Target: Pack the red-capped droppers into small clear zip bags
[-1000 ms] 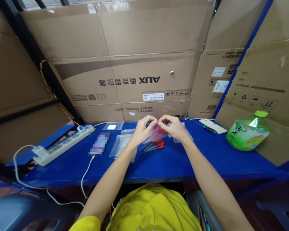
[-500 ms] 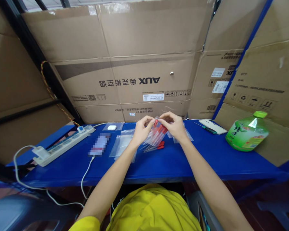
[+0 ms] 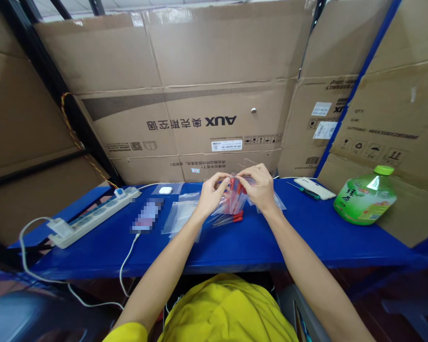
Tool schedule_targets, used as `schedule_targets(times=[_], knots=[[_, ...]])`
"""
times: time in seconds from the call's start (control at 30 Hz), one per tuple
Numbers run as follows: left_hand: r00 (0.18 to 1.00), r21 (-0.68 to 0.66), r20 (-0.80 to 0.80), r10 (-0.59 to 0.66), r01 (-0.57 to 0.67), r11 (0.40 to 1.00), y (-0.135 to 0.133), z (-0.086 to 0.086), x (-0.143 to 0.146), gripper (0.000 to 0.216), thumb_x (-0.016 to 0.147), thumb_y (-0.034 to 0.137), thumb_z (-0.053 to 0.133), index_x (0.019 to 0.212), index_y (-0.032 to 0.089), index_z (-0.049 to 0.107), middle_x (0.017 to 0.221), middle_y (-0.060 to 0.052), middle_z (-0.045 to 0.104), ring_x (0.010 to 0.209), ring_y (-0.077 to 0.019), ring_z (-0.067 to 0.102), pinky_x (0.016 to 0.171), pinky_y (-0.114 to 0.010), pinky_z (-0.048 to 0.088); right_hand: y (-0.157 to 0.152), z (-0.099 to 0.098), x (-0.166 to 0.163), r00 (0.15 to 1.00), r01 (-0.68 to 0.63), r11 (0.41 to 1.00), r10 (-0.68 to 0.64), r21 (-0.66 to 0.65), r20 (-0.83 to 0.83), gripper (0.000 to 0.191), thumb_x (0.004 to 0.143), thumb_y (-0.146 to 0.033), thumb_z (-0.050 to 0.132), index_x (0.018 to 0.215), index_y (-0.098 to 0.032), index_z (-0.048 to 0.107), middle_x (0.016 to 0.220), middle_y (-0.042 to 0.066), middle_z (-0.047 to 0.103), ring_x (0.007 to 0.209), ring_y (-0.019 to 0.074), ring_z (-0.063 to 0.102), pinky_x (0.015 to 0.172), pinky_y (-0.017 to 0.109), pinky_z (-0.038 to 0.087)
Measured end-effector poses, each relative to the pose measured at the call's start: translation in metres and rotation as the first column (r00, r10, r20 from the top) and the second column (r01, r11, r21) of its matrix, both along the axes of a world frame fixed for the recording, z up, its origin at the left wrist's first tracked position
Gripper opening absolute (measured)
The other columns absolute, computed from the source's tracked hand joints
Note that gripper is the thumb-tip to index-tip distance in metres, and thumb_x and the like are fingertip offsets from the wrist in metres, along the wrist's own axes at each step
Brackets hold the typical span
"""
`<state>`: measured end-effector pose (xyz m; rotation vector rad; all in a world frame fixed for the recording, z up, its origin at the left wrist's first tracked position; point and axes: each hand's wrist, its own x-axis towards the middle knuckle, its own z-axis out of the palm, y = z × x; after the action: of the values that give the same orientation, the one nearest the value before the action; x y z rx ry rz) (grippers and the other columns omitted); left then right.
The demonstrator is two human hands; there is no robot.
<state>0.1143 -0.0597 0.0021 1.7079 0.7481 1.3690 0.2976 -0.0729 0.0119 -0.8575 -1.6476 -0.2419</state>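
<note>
Both hands are raised above the middle of the blue shelf [image 3: 235,242]. My left hand [image 3: 210,194] and my right hand [image 3: 258,187] each pinch the top edge of a small clear plastic bag [image 3: 231,202] that holds several red-handled tools. The bag hangs tilted between the two hands. Under it, a few loose red-handled tools [image 3: 230,219] lie on the shelf. Empty clear bags [image 3: 181,213] lie just left of my left wrist, and another clear bag [image 3: 276,202] lies behind my right wrist.
A white power strip [image 3: 92,216] with cables sits at the left, a phone [image 3: 148,214] on a white cable beside it, a small white case [image 3: 165,190] behind. At the right lie a white device [image 3: 314,187], a green screwdriver [image 3: 305,190] and a green bottle [image 3: 365,197]. Cardboard boxes [image 3: 207,95] wall the back.
Both hands have lifted the bag of red-handled tools a little higher and drawn closer together at its top edge. Nothing else on the shelf has moved.
</note>
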Motion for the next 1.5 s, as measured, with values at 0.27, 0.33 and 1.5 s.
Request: schedule_targets(times=[0.27,0.33,1.5], knots=[[0.998,0.057,0.001,0.059,-0.059,0.997,-0.0001,-0.0007,0.0006,0.036,0.090,0.052,0.070,0.101,0.018,0.070,0.102,-0.006,0.074,0.080,-0.0162,0.071,0.069,-0.028,0.063,0.0024,-0.0036,-0.0029,0.995,-0.018,0.997,0.026,-0.080,0.095,0.009,0.098,-0.028,0.062,0.093,-0.023,0.067,0.092,0.005,0.069,0.092,0.0245,0.062,0.088,0.041,0.044],[0.996,0.103,-0.017,0.088,-0.085,0.991,0.0022,-0.0027,-0.0002,0.033,0.092,0.050,0.068,0.097,0.017,0.071,0.097,-0.005,0.074,0.079,-0.0160,0.071,0.072,-0.028,0.062,0.0026,-0.0039,-0.0034,0.994,-0.035,0.995,0.044,-0.093,0.104,0.008,0.097,-0.028,0.063,0.092,-0.023,0.067,0.091,0.005,0.069,0.092,0.0246,0.061,0.088,0.040,0.043],[0.991,0.195,-0.052,0.124,-0.112,0.974,-0.0027,0.0011,0.0013,0.028,0.095,0.046,0.065,0.095,0.018,0.068,0.088,-0.003,0.072,0.079,-0.0159,0.067,0.077,-0.026,0.052,0.0031,-0.0017,-0.0032,0.948,-0.312,0.887,0.268,-0.339,-0.171,0.021,0.090,-0.042,0.069,0.084,-0.022,0.072,0.086,0.003,0.074,0.084,0.0209,0.067,0.082,0.035,0.050]])
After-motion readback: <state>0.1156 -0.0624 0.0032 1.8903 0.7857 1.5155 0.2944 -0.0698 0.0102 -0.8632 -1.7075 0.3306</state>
